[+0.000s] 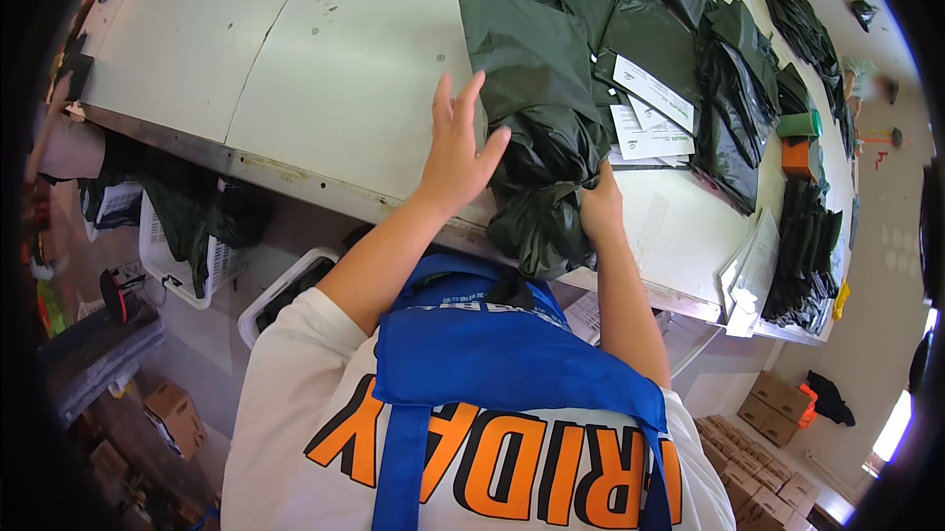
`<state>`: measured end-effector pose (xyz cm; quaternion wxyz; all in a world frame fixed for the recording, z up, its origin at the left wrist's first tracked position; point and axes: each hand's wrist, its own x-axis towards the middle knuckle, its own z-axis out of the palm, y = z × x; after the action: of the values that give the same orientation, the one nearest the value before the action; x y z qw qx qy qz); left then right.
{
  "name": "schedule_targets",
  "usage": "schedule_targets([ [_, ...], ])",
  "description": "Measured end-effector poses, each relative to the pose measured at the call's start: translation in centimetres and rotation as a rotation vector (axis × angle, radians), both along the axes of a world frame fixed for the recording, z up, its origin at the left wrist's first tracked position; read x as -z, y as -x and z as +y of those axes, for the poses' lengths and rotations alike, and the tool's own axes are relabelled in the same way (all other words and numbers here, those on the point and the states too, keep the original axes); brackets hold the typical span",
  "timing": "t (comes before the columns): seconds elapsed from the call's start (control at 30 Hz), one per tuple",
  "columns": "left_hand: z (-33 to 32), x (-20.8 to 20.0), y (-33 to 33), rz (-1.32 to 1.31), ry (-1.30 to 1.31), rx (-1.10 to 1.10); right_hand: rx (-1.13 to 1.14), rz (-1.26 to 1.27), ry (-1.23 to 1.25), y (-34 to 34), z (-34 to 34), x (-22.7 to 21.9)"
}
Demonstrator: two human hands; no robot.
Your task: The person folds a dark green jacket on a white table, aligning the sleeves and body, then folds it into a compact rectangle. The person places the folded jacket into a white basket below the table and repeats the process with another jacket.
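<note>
A dark green plastic mailing bag (536, 59) lies in front of me, its lower part bunched up and hanging over the table's near edge. My right hand (601, 206) is closed on the bunched plastic at its right side. To the left of the same bag, my left hand (459, 142) is raised with its fingers spread, thumb close to the plastic. Further dark bags (650, 44) lie flat beyond and to the right. White printed slips (652, 127) rest on them, next to my right hand.
The white table (325, 68) has a metal front edge. At its right stand a green roll (799, 124), an orange box (797, 157), stacked black bags (802, 255) and papers (750, 270). White baskets (182, 246) sit below left. Cardboard boxes (768, 472) are on the floor.
</note>
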<state>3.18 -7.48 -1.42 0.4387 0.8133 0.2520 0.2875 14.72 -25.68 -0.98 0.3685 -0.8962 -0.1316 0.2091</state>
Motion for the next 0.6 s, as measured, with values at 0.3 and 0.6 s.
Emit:
schedule_targets([
  [0.3, -2.1, -3.6, 2.3, 0.36, -0.183, 0.242, -0.063, -0.054, 0.169, 1.2, -0.3, -1.2],
  [0.6, 1.4, -4.2, -2.8, 0.403, -0.399, 0.246, -0.217, -0.11, 0.346, 2.6, 2.1, -3.1],
])
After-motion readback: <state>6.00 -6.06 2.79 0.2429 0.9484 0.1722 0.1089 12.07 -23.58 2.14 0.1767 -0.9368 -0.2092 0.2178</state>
